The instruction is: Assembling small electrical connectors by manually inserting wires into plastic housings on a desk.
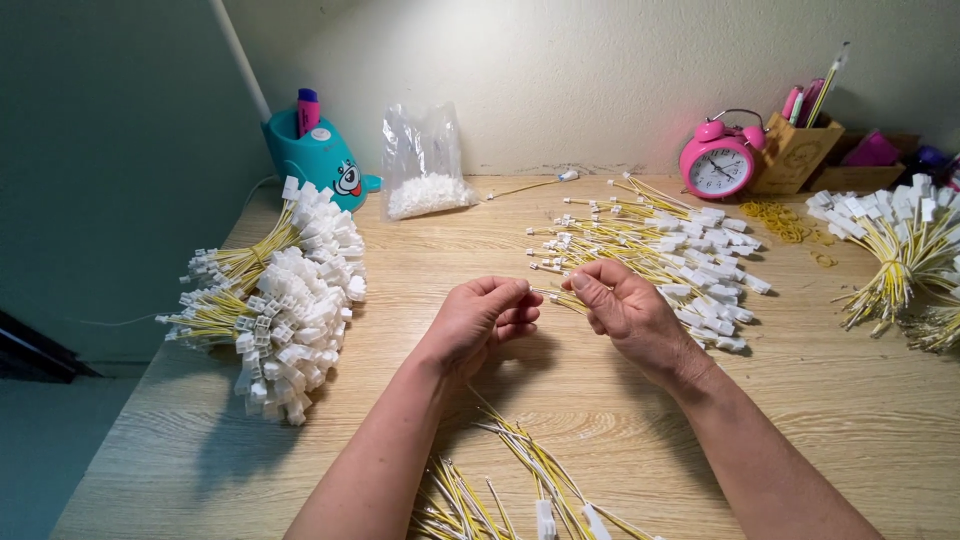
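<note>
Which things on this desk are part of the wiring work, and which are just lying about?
In use: left hand, right hand, yellow wire, loose wire pile, bundled wires, bag of white parts.
Lying about: pink alarm clock, teal pen holder, wooden pencil box.

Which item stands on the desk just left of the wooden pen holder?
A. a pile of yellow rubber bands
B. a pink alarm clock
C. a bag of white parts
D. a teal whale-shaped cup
B: the pink alarm clock stands directly left of the wooden pen holder, against the wall.

Wires point(640, 235): yellow, with white plugs point(300, 290). Clock point(717, 162): pink, white face. Pen pot point(318, 155): teal; table point(600, 400): pale wood grain.
</note>
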